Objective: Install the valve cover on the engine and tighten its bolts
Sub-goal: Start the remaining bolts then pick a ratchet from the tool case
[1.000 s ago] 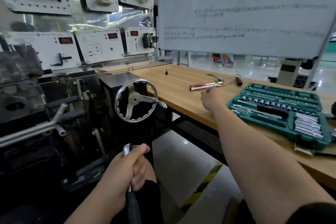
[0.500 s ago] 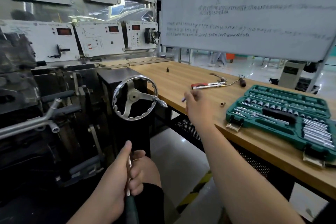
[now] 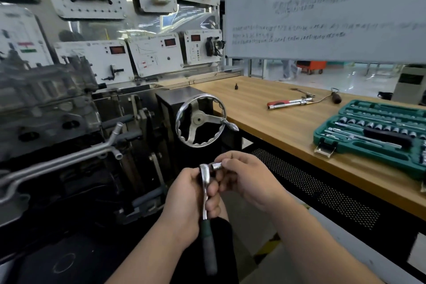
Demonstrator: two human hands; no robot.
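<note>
My left hand [image 3: 189,196] grips a ratchet wrench [image 3: 205,193] upright by its shaft, its dark green handle hanging below my fist. My right hand [image 3: 246,180] pinches a small silver socket [image 3: 217,166] against the side of the ratchet head. Both hands meet low in the middle of the view, below the chrome handwheel [image 3: 200,120]. The engine [image 3: 46,108] sits on its stand at the left, grey and blurred, with metal pipes [image 3: 69,157] across its front. No valve cover is plainly recognisable.
A wooden workbench [image 3: 288,122] runs along the right with an open green socket set case [image 3: 373,136], a red-handled tool [image 3: 288,103] and a small dark bit [image 3: 236,86]. Instrument panels [image 3: 156,53] and a whiteboard [image 3: 322,7] stand behind.
My right hand came back from the workbench to the ratchet, now pinching a socket at its head. My left hand raised the ratchet slightly. The view tilted down and left.
</note>
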